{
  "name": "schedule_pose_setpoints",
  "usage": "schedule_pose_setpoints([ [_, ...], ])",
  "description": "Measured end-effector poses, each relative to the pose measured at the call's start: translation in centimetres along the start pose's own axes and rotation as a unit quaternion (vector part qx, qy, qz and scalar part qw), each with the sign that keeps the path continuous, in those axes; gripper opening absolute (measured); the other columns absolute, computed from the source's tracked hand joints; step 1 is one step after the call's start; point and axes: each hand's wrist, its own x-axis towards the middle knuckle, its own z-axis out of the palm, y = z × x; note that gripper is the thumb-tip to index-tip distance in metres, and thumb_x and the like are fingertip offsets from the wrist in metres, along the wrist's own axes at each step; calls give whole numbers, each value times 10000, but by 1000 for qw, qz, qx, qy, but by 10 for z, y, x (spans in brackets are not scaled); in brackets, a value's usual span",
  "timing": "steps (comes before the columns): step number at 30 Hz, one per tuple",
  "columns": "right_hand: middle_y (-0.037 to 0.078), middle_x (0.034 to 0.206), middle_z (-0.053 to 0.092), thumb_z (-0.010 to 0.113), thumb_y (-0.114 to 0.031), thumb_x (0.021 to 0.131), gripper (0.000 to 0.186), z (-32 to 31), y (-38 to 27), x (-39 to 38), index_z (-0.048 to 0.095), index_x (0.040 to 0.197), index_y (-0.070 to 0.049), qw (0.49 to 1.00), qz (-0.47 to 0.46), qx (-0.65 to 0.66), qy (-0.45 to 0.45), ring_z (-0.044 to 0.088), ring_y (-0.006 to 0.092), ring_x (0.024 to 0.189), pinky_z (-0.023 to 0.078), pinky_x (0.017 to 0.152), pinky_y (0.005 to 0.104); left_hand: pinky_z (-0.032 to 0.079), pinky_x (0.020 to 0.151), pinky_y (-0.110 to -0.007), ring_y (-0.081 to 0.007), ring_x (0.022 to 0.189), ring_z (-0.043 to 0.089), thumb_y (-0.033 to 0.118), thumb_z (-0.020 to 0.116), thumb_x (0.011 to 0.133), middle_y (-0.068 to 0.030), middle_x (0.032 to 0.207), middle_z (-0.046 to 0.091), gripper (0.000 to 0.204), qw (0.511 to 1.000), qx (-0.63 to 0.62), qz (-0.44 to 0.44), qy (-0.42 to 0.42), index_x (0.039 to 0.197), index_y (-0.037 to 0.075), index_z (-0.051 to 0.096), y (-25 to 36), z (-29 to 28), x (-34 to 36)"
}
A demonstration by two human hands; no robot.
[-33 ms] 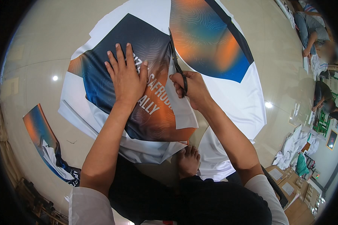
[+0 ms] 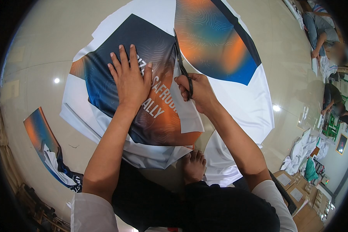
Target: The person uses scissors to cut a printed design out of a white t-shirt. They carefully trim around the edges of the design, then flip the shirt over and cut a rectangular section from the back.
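White fabric lies spread on the tiled floor, in front of the person. Printed panel, navy to orange with white lettering: located over the left part of the fabric, between the forearms. Blue-and-orange panel: located at upper right, beyond the scissor blades.

Left hand: palm down on the navy-to-orange panel, fingers extended and slightly apart, thumb set off to the side, gripping nothing. This placement appears intended to hold the cloth flat and prevent slip while leaving the panel's right edge unobstructed.

Right hand: fingers clamped on the handles of the black scissors. Blades point away from the body, along the pale border between the two printed areas; this alignment likely keeps the cut beside the print rather than through it. Blade separation cannot be determined. A pale fabric flap hangs back toward the body below the handles, apparently clear of the blade line.

Bare foot: just beside the panel's lower edge; whether it bears on the cloth cannot be determined.

Printed fabric piece: on the floor at left, well apart from the blades.
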Motion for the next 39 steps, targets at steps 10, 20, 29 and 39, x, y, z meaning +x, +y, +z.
schedule_pose_setpoints([
  [10,19,708,618,775,-185,925,201,3,-1,-1,679,901,-10,1000,1,-3,9,554,97,559,449,523,275,94,1325,-675,-554,1652,124,448,588,1106,-300,1776,234,761,1000,-1,3,2,1710,60,335,0,1,0],
  [20,35,646,586,792,-184,855,234,13,1,-4,628,766,-44,998,-4,41,37,543,120,522,447,487,295,114,1317,-685,-568,1641,147,430,601,1099,-305,1769,247,756,1000,-6,4,6,1703,52,347,2,1,0],
  [29,39,650,596,782,-193,866,231,23,5,-4,638,776,-36,997,0,60,41,540,132,509,443,491,305,118,1313,-694,-571,1638,158,429,593,1101,-314,1761,260,750,1000,0,5,4,1698,42,355,1,-2,0],
  [39,23,720,623,802,-225,914,235,29,7,-4,658,901,-39,996,12,85,20,563,110,546,439,490,275,101,1315,-688,-563,1643,147,428,596,1098,-306,1770,246,755,1000,-1,0,0,1704,52,349,3,-1,1],
])
